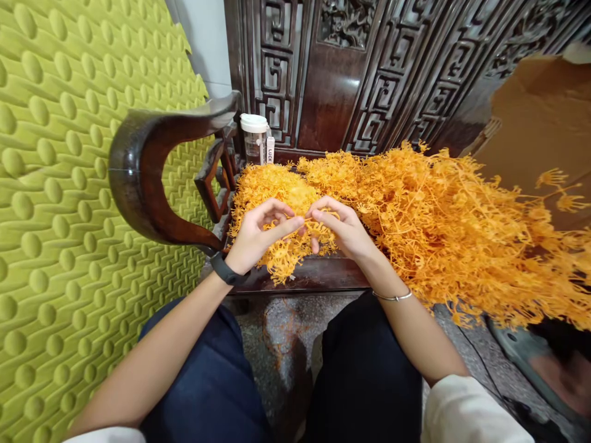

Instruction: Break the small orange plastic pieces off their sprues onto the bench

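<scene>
L hand & R hand: each grip pinching, thumb to finger, on thin orange sprig, held betw. both above bench nr front edge, prob. to steady it two-sided. Orange pile, sm.: under/behind hands. Orange heap, lge: R side, prob. for easy reach. Bottle, wht lid: upright, rear L, prob. clear of elbows.

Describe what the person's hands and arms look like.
The left hand and right hand are ungloved. A black band circles the left wrist, a thin silver bangle the right forearm. The right sleeve, white, ends near the elbow; of the left sleeve, also white, only the edge shows.
</scene>
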### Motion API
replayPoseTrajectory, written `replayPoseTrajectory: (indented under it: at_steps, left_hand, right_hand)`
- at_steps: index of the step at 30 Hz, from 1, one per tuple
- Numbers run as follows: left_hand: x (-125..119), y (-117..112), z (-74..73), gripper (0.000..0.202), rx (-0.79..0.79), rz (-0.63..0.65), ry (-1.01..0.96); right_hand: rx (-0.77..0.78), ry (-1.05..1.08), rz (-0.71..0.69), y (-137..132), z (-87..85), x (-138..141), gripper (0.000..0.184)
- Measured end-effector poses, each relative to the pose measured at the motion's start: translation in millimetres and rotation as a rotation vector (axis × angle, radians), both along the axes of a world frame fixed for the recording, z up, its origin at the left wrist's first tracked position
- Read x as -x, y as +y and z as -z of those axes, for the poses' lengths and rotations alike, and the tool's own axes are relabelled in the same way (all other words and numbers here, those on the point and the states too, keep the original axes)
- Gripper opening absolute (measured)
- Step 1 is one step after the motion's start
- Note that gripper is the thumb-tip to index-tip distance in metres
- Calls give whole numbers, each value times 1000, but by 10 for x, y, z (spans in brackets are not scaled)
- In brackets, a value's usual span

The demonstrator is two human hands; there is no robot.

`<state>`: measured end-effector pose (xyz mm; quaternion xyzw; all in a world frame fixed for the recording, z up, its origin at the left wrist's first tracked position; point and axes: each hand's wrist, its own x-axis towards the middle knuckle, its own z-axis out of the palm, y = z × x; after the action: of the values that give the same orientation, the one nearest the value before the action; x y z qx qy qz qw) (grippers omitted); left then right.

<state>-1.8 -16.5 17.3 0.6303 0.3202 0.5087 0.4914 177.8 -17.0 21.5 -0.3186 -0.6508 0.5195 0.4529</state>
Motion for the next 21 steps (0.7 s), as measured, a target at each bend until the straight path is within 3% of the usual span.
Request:
replayPoseTrajectory:
  at_steps: [4,7,10,16,19,21]
  left_hand:
    - [5,27,66,29,-43,-80,28]
    - [27,44,84,27,60,48,64]
    - [37,50,72,26,209,169,-35]
    - [36,88,61,22,286,80,-234]
    - [47,101,56,23,298,48,-183]
    - [48,94,49,30,277,112,-34]
  right_hand:
    - [74,-31,-194,-36,14,29,17]
    - [87,-13,-323,-47,23,37,18]
    - [38,-71,-370,-30,-5,7,29]
    - [-139,-130,37,3,-76,-56,19]
    - [-170,-64,137,35,-45,-74,19]
    - [-172,-18,167,68,-16,-84,24]
